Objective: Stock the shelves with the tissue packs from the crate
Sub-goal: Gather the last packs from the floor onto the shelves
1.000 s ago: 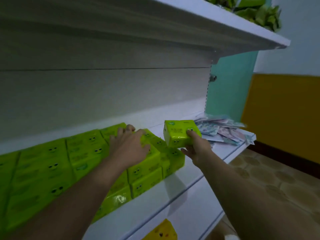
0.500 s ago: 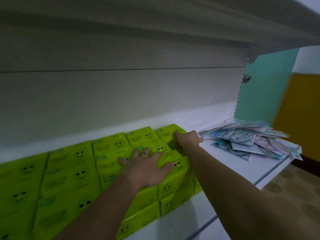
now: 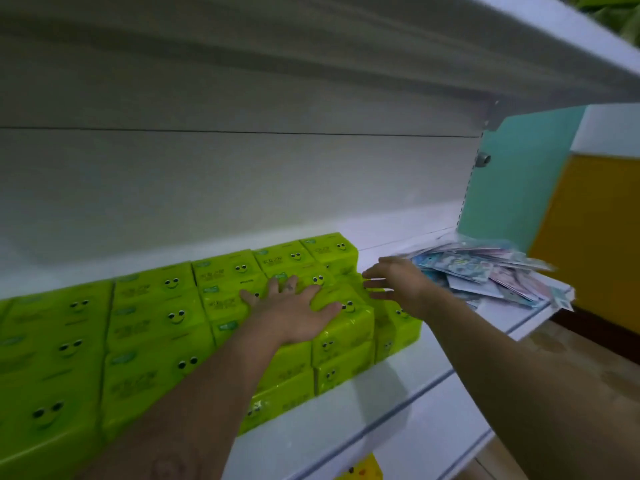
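Pressing tissue packs [image 3: 166,320] — left hand [image 3: 294,313] spread flat on top, right hand [image 3: 398,282] splayed beside them.

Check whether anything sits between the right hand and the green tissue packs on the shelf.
Nothing visible does. The right hand is open beside the right end of the packs; blur hides whether it touches. The left hand lies flat on top of them. A pile of flat packets lies farther right, beyond the hand.

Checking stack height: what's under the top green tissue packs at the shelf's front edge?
Another layer of green packs shows beneath, resting on the white shelf. Farther back, the top packs and left hand hide what lies below.
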{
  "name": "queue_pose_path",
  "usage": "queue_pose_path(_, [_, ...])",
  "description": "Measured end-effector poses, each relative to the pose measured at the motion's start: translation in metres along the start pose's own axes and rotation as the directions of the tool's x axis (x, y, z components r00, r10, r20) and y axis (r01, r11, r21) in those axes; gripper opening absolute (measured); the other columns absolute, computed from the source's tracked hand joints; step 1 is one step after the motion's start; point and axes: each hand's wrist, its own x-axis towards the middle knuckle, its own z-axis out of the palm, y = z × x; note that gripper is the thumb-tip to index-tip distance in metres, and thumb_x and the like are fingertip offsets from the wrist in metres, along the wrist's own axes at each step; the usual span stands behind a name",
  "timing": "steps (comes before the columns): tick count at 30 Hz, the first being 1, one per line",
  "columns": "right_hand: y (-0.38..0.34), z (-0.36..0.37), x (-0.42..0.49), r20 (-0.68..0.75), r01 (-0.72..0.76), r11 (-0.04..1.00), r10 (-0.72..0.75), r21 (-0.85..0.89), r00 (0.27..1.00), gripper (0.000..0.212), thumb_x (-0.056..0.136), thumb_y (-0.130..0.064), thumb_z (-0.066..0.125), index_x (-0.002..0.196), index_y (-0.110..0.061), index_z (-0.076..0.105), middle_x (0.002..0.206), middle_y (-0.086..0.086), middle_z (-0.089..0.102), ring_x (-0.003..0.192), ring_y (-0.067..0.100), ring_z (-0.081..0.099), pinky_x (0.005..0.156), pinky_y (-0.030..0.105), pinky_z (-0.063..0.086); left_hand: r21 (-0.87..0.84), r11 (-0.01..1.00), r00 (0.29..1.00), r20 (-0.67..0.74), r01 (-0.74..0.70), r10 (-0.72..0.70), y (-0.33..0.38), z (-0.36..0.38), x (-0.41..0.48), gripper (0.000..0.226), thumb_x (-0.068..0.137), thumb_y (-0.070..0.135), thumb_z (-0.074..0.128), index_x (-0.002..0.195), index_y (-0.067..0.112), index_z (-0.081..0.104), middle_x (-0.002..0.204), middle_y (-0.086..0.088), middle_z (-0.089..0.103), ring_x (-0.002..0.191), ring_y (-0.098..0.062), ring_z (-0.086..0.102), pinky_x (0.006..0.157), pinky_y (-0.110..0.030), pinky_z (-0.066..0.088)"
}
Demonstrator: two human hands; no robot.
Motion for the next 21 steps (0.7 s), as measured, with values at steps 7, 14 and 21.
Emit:
queue_pose_path(7, [0.022,-0.042,-0.098,-0.104,0.045,0.995,-0.036,0.086,0.994,0.035,0.091,-0.004,0.059,0.126,-0.006,0.052,0.112,0.021,0.065,0.094,0.028,0.063,0.080,0.038,0.054,0.260,0.962,0.944,-0.288,-0.087,0.163,0.036,-0.001,-0.032,0.069,0.097,0.060,0.025,0.155,0.027,0.007,0.163,-0.007,0.005,0.150,-0.029,0.003,0.112,-0.068,-0.002])
queue_pose_path(14, [0.086,-0.123,-0.177,-0.217,-0.025,0.997,0.040,0.068,0.975,0.026,0.093,-0.008,0.057,0.118,-0.007,0.061,0.105,0.015,0.066,0.092,0.025,0.066,0.088,0.041,0.054,0.076,0.813,0.717,-0.429,-0.577,0.549,0.157,0.083,-0.101,0.052,0.095,0.040,0.045,0.144,0.025,0.038,0.152,0.001,0.037,0.141,-0.017,0.029,0.120,-0.043,0.005])
queue_pose_path(21, [0.214,-0.239,-0.250,-0.420,-0.295,0.948,0.318,0.122,0.850,0.020,0.095,-0.008,0.054,0.114,-0.007,0.060,0.098,0.010,0.064,0.085,0.023,0.063,0.070,0.034,0.054,-0.310,0.754,0.805,-0.070,-0.579,0.590,0.236,0.218,-0.120,0.045,0.094,0.037,0.053,0.136,0.022,0.048,0.140,0.002,0.049,0.128,-0.020,0.044,0.107,-0.034,0.033])
